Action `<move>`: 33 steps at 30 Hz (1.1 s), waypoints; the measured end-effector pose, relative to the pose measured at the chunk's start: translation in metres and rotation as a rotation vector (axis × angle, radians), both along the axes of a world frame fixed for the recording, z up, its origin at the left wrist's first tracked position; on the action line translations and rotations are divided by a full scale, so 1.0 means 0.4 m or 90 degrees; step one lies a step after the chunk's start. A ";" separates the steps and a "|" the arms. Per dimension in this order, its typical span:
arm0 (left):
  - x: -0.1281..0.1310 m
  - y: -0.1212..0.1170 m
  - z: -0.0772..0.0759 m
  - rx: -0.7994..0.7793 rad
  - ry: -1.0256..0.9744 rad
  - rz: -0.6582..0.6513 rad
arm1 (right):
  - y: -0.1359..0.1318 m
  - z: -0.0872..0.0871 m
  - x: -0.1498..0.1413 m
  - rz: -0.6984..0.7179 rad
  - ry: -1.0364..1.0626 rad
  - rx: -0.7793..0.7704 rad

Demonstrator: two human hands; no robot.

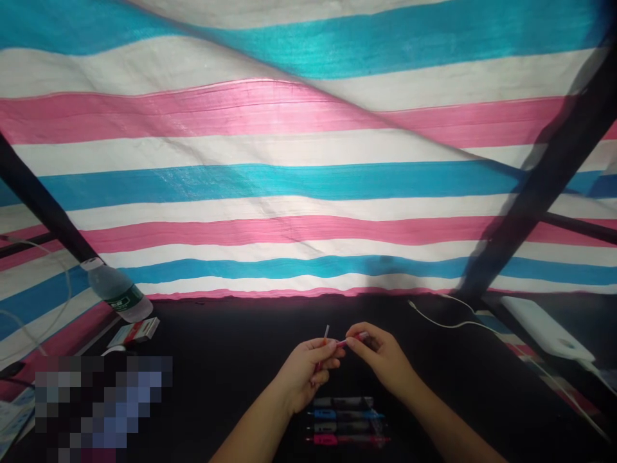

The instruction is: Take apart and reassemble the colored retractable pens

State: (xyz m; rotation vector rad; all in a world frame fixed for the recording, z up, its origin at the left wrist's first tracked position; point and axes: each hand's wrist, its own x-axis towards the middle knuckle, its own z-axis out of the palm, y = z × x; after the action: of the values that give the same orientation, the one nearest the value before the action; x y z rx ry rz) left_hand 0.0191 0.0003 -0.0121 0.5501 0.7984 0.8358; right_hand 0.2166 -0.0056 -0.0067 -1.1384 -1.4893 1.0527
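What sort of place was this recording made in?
Probably a makeshift work spot, perhaps a tent or temporary stall: a striped pink, blue and white tarp forms the backdrop, dark frame bars run across it, and a dark tabletop holds everyday items.

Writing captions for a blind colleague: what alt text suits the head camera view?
The left hand and right hand pinch a slim pink pen above a dark table, with a row of coloured markers below. A striped pink, blue and white tarp hangs behind, beside a plastic water bottle and a white power bank.
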 end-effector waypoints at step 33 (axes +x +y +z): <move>-0.002 -0.005 0.018 0.285 0.300 0.018 | -0.014 0.020 0.000 0.050 -0.152 0.094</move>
State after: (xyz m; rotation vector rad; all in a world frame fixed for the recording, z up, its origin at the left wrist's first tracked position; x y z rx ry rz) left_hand 0.0182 -0.0015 -0.0048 1.1632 1.0528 0.9303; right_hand 0.2168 -0.0110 0.0012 -1.1390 -1.7819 0.8653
